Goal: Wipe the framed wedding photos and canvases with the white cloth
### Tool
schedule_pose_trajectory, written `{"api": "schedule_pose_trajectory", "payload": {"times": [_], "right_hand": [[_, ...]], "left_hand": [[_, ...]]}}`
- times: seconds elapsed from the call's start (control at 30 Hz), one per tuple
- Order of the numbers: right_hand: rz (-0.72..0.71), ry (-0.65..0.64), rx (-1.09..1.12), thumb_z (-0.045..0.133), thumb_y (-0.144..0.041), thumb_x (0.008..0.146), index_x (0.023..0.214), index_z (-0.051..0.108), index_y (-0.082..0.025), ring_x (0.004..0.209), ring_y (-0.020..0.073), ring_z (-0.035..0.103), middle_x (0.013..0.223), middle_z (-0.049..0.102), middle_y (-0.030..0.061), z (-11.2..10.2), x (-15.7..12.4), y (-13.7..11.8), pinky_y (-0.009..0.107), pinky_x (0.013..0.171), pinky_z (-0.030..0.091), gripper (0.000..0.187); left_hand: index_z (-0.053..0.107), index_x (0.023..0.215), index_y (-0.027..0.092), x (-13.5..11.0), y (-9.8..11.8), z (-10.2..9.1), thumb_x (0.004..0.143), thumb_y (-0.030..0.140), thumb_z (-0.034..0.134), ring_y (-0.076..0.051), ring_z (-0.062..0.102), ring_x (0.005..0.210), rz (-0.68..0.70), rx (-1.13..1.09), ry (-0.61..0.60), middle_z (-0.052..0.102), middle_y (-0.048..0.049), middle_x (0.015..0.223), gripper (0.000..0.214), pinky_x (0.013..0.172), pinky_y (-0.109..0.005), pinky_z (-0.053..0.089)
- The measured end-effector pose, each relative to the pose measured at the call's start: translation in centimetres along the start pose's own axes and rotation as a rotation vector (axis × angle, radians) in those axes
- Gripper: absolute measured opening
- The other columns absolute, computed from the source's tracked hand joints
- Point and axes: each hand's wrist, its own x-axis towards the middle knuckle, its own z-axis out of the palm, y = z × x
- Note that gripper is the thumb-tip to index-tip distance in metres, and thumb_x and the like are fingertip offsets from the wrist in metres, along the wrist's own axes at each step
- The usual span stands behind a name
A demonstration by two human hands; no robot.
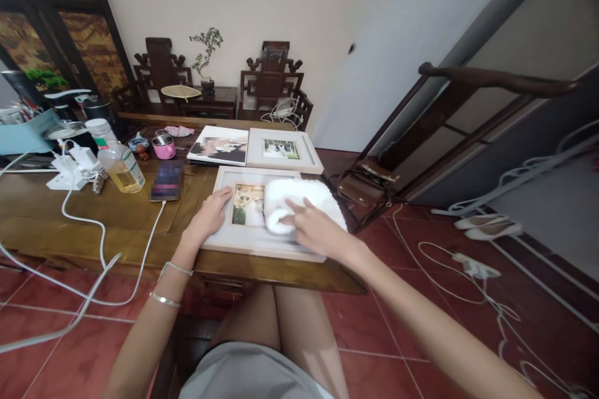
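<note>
hands open, flat: l hand point(210, 215) on photo frame point(248, 244) edge, r hand point(318, 229) pressing white cloth point(292, 195) on it.

1. Left hand point(210, 213) lies flat on the left border of the near picture frame point(253, 244).
2. Right hand point(318, 230) rests fingers-out on the white cloth point(299, 196), bunched over that frame's right half.
3. Just behind the frame: a second frame point(283, 165) and a photo print point(219, 144), side by side.
4. Left of the frame: a phone point(167, 182), then a bottle point(122, 165).
</note>
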Motion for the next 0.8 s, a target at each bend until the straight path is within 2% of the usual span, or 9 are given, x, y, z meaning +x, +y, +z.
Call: {"api": "schedule_pose_trajectory", "payload": {"times": [0.1, 0.17, 0.23, 0.4, 0.5, 0.57, 0.63, 0.73, 0.8], "right_hand": [[-0.061, 0.01, 0.057, 0.041, -0.002, 0.069, 0.113, 0.068, -0.012, 0.132, 0.0292, 0.043, 0.129, 0.06, 0.0171, 0.1, -2.7, -2.8, 0.048, 0.111, 0.028, 0.052], [-0.032, 0.031, 0.07, 0.042, -0.002, 0.07, 0.115, 0.067, -0.012, 0.132, 0.0282, 0.044, 0.131, 0.058, 0.0169, 0.4, -2.9, -3.1, 0.045, 0.111, 0.028, 0.053], [0.008, 0.054, 0.052, 0.042, -0.004, 0.072, 0.12, 0.065, -0.011, 0.135, 0.028, 0.039, 0.136, 0.054, 0.0173, 0.9, -1.4, -2.1, 0.044, 0.113, 0.024, 0.054], [0.104, 0.142, -0.054, 0.042, -0.007, 0.078, 0.128, 0.058, -0.01, 0.14, 0.0303, 0.029, 0.146, 0.044, 0.0145, 1.6, 5.4, 2.0, 0.049, 0.113, 0.02, 0.053], [0.128, 0.154, -0.081, 0.042, -0.006, 0.078, 0.128, 0.058, -0.01, 0.141, 0.0333, 0.024, 0.15, 0.038, 0.0132, 1.6, 7.1, 2.3, 0.054, 0.111, 0.019, 0.053], [0.085, 0.123, -0.062, 0.043, -0.006, 0.077, 0.127, 0.059, -0.01, 0.141, 0.0352, 0.022, 0.15, 0.038, 0.0142, 1.5, 6.1, 1.3, 0.056, 0.111, 0.018, 0.053], [0.011, 0.076, -0.009, 0.043, -0.004, 0.075, 0.124, 0.062, -0.01, 0.14, 0.0348, 0.026, 0.147, 0.041, 0.0162, 1.0, 3.7, -0.5, 0.055, 0.11, 0.021, 0.053], [-0.065, -0.021, 0.119, 0.041, -0.001, 0.071, 0.12, 0.065, -0.011, 0.136, 0.0307, 0.037, 0.136, 0.054, 0.0175, -0.1, -0.3, -3.3, 0.048, 0.109, 0.029, 0.056], [-0.072, -0.07, 0.212, 0.04, 0.0, 0.07, 0.121, 0.065, -0.015, 0.133, 0.0272, 0.043, 0.129, 0.061, 0.0139, -0.5, -1.7, -4.5, 0.043, 0.108, 0.032, 0.059]], "left_hand": [[0.052, 0.134, 0.017, 0.0, 0.1, -0.1, 0.077, -0.002, 0.033, -0.021, 0.038, 0.138, 0.015, -0.002, -0.022, 0.045, -0.0083, 0.146, 0.063, 0.116, -0.047, 0.028], [0.053, 0.133, 0.016, 0.0, 0.1, -0.3, 0.076, -0.003, 0.033, -0.021, 0.037, 0.138, 0.029, -0.002, -0.039, 0.045, -0.0086, 0.146, 0.063, 0.116, -0.047, 0.028], [0.054, 0.131, 0.017, 0.0, 0.2, -0.4, 0.075, -0.003, 0.034, -0.021, 0.037, 0.138, 0.037, 0.002, -0.044, 0.045, -0.0077, 0.146, 0.063, 0.116, -0.046, 0.028], [0.055, 0.13, 0.017, 0.0, 0.3, -0.7, 0.074, -0.003, 0.035, -0.021, 0.04, 0.136, 0.049, 0.019, -0.045, 0.048, -0.0077, 0.144, 0.063, 0.116, -0.045, 0.029], [0.056, 0.13, 0.015, 0.2, 0.3, -0.7, 0.073, -0.003, 0.035, -0.021, 0.042, 0.135, 0.061, 0.023, -0.033, 0.049, -0.0084, 0.143, 0.063, 0.116, -0.044, 0.031], [0.056, 0.13, 0.013, 0.2, 0.3, -0.6, 0.075, -0.003, 0.035, -0.021, 0.042, 0.135, 0.059, 0.033, -0.026, 0.05, -0.0101, 0.142, 0.062, 0.115, -0.042, 0.032], [0.054, 0.131, 0.012, 0.2, 0.4, -0.4, 0.076, -0.003, 0.034, -0.021, 0.042, 0.135, 0.044, 0.04, -0.02, 0.049, -0.0116, 0.142, 0.061, 0.115, -0.042, 0.033], [0.052, 0.134, 0.015, 0.1, 0.4, -0.2, 0.076, -0.003, 0.034, -0.02, 0.041, 0.136, 0.025, 0.03, -0.004, 0.048, -0.01, 0.144, 0.062, 0.115, -0.044, 0.032], [0.052, 0.134, 0.016, 0.0, 0.5, -0.2, 0.076, -0.003, 0.034, -0.02, 0.039, 0.137, 0.023, 0.03, -0.008, 0.047, -0.0093, 0.145, 0.063, 0.116, -0.045, 0.03]]}}
